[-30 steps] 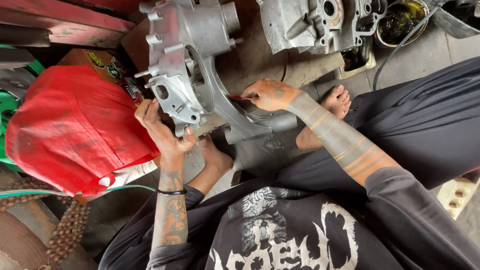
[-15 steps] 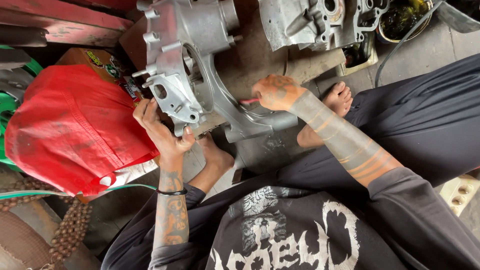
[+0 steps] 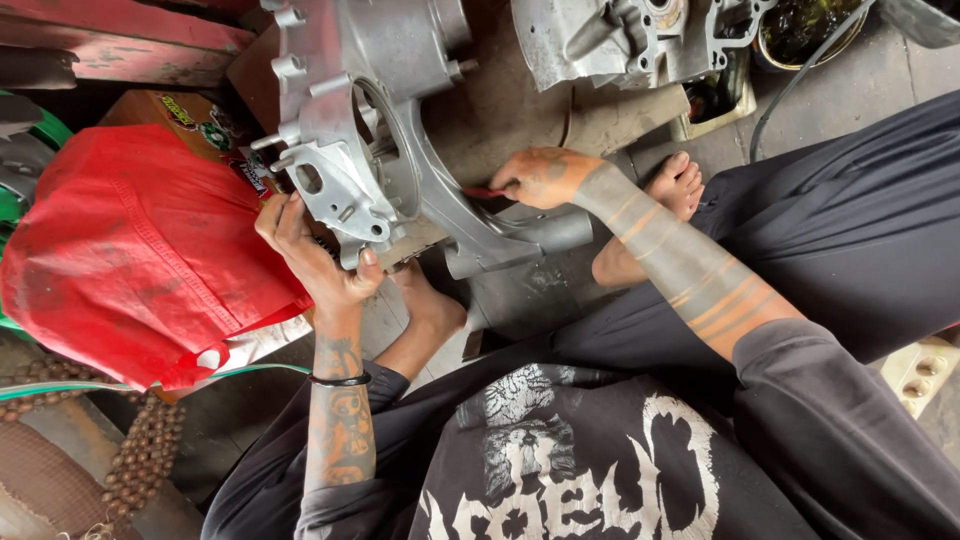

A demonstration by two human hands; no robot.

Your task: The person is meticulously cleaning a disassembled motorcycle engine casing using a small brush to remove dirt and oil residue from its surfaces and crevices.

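Head view shows your left hand [image 3: 318,255] clamped on the edge of the grey engine casing [image 3: 370,140] standing on the floor, while your right hand [image 3: 545,178] pinches a red tool [image 3: 483,192] against it. Next, I think, steady pressure and a firm brace.

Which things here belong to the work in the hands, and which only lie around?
In use: left hand, right hand, engine casing, red tool.
Lying about: second casing, red cloth, bead chain, oil pan.
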